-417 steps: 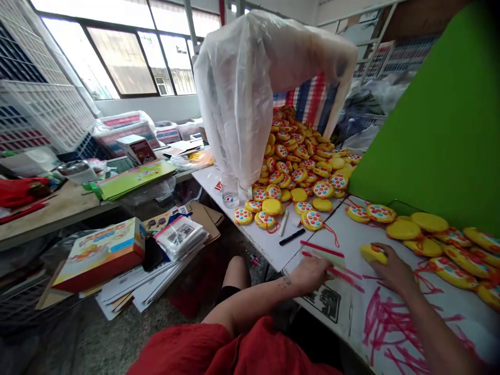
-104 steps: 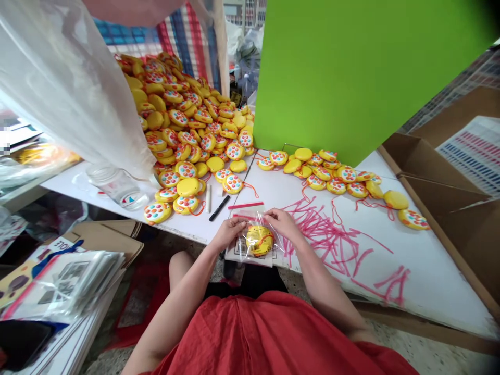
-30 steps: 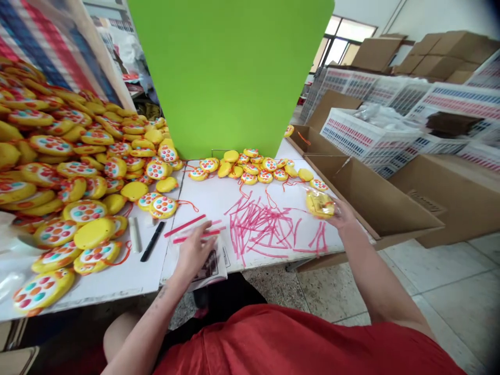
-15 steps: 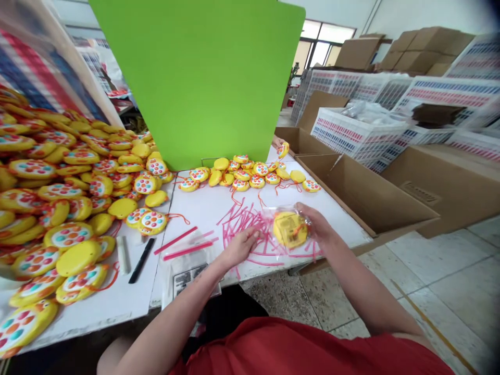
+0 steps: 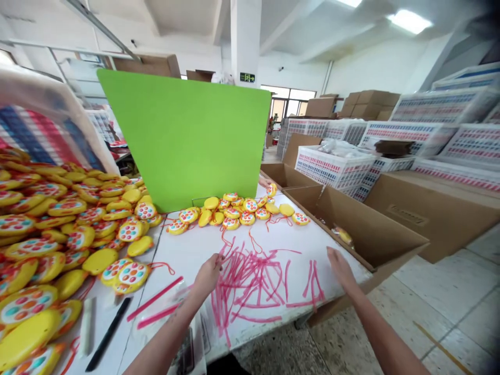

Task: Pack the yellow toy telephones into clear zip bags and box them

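My left hand is above the left end of the pile of pink strips, its fingers curled together. Whatever it may pinch is too small to make out. My right hand is at the table's right edge, beside the open cardboard box, fingers stretched out and holding nothing. Just inside the box's near side appears a yellow toy in a clear bag, apart from my hand; I cannot tell whether it is falling or lying there. Several yellow toys with coloured dots and orange cords lie behind the strips.
A large heap of the toys covers the left side. Near me lie a black pen-like stick, a white stick and clear bags. A green panel stands at the back; another person's hand shows beside it.
My right hand has let go of the bagged toy, which moved right to the box. My left hand has drawn left, away from it. The view has tilted up.
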